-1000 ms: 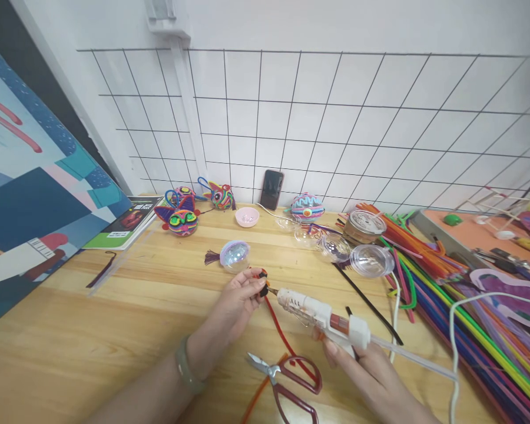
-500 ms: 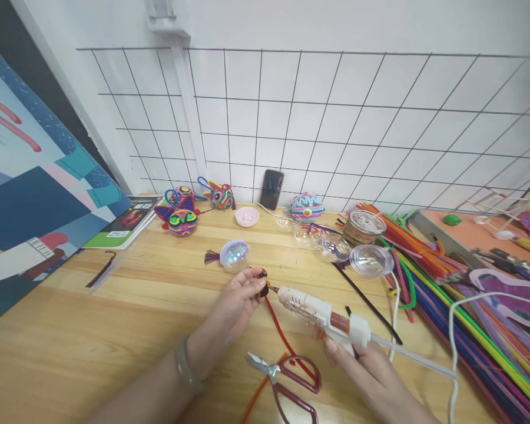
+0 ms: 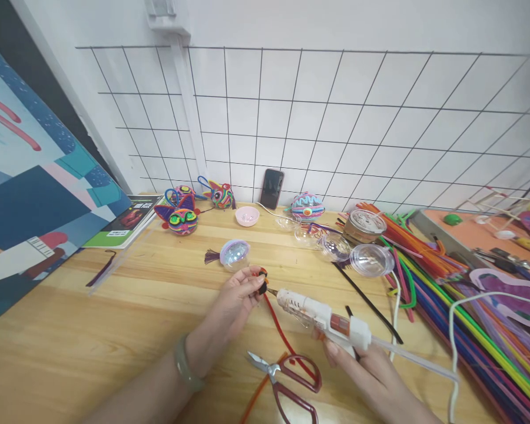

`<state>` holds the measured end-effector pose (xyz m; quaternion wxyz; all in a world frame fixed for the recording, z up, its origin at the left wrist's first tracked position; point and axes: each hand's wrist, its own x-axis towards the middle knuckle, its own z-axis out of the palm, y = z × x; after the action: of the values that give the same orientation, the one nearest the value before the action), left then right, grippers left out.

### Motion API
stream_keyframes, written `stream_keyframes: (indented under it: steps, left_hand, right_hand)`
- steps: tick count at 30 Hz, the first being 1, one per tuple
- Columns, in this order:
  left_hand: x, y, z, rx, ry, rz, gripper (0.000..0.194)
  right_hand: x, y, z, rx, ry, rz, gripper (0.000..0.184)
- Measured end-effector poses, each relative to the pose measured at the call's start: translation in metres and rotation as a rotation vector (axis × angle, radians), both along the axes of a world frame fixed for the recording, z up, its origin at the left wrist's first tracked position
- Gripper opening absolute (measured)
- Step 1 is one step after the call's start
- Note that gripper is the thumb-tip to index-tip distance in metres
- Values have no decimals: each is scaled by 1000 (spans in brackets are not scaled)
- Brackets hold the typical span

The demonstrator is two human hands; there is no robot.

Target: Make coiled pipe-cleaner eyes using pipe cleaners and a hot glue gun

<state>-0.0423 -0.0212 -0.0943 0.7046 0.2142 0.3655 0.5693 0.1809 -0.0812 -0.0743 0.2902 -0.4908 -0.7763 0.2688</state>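
Between the thumb and fingers of my left hand (image 3: 242,291) is a small coiled pipe cleaner piece (image 3: 262,282), black and orange-red, partly hidden by the fingertips. A red pipe cleaner tail (image 3: 278,324) runs down from it to the table. My right hand (image 3: 362,368) grips the handle of a white hot glue gun (image 3: 311,309), with a clear glue stick (image 3: 415,356) sticking out at its back. The gun's metal nozzle points left, close beside the coil. Below lie red-handled scissors (image 3: 274,371), blades partly open, over an orange pipe cleaner (image 3: 258,397).
A clear half-ball with a tassel (image 3: 235,254) lies beyond my left hand. Decorated balls (image 3: 182,221), a pink bowl (image 3: 247,216) and a phone (image 3: 272,188) stand along the wall. Clear plastic shells (image 3: 371,260), a tin (image 3: 364,225) and bundled pipe cleaners (image 3: 450,306) occupy the right.
The glue gun's nozzle has shifted slightly down and left, along the coil's edge. The left hand holds nearly the same position, with the coil turned a little.
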Motion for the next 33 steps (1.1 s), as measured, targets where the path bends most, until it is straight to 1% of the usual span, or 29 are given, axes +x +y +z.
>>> stream_keyframes:
  steps: [3,6,7,10,13,16,20,23,26,29,33]
  left_hand:
    - [-2,1,2,3,11,17,25]
    - [-3,0,3,10,14,11,24]
    - [-3,0,3,8,18,8,24]
    - [-2,-1,4,-5,31,-3,25]
    - [0,-2,5,-10,34,-11,25]
    - [1,-4,4,-12,34,-18,28]
    - [2,-6,3,-25,28,-38,30]
    - [5,-9,5,-11,35,-47,29]
    - [11,-14,8,-2,62,-57,29]
    - [19,-20,11,-16,112,-64,30]
    - [26,-27,10,18,158,-138,32]
  right_hand:
    - [5,0,-2,26,28,-38,27]
    - [11,3,-9,55,13,-52,26]
    - [14,6,-12,81,-5,-68,26]
    - [21,18,-20,252,-77,-129,28]
    - [26,32,-27,344,-243,-76,36]
    - [30,43,-34,421,-400,-52,38]
    - [34,49,-41,414,-503,14,38]
    - [33,47,-36,431,-539,13,38]
    - [25,38,-24,487,-484,-5,38]
    - [9,24,-14,474,-240,51,34]
    - [-12,9,-14,412,-35,114,31]
